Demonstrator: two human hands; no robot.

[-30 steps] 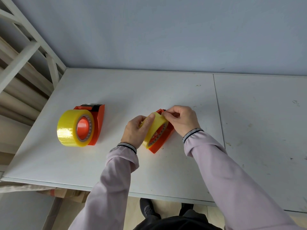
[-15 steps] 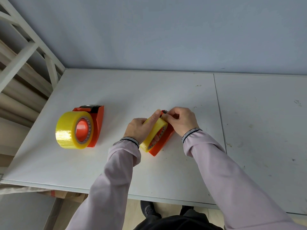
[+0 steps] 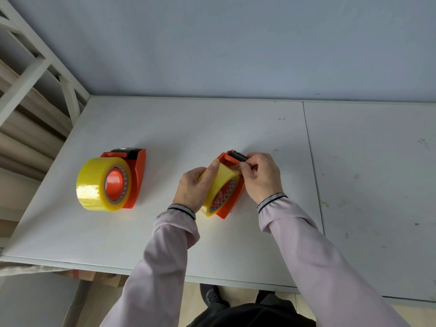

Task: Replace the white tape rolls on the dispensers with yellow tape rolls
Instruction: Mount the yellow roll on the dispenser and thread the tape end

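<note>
On the white counter (image 3: 165,128), near its middle, stands an orange tape dispenser (image 3: 232,201) on edge, loaded with a yellow tape roll (image 3: 220,185); the roll's side face with its patterned core faces the near right. The left hand (image 3: 194,188) cups the left side of this roll, thumb lying along the top of the yellow band, fingers wrapped out of sight behind it, so gripping the roll. The right hand (image 3: 260,177) sits on the dispenser's right and far end, fingers curled closed and pinching at the loose end of the tape just beside the black toothed cutter (image 3: 239,155); exactly what lies between the fingertips is too small to tell. Both arms wear pale lilac sleeves (image 3: 313,256) with dark-striped cuffs. Well to the left of the held dispenser, apart from both hands, stands a second orange dispenser (image 3: 138,175), also on edge, carrying a second yellow roll (image 3: 94,185) with an orange hub showing at its centre and a black cutter part at its far top. A seam (image 3: 313,173) in the counter surface runs front to back just right of the held dispenser; the panel beyond it bears small marks and stains. Behind the counter rises a plain grey-blue wall (image 3: 236,43). Left of the counter, a white frame (image 3: 35,67) with pale boards behind it. Below the counter's near edge, dark shoes (image 3: 212,296) on a light floor.
</note>
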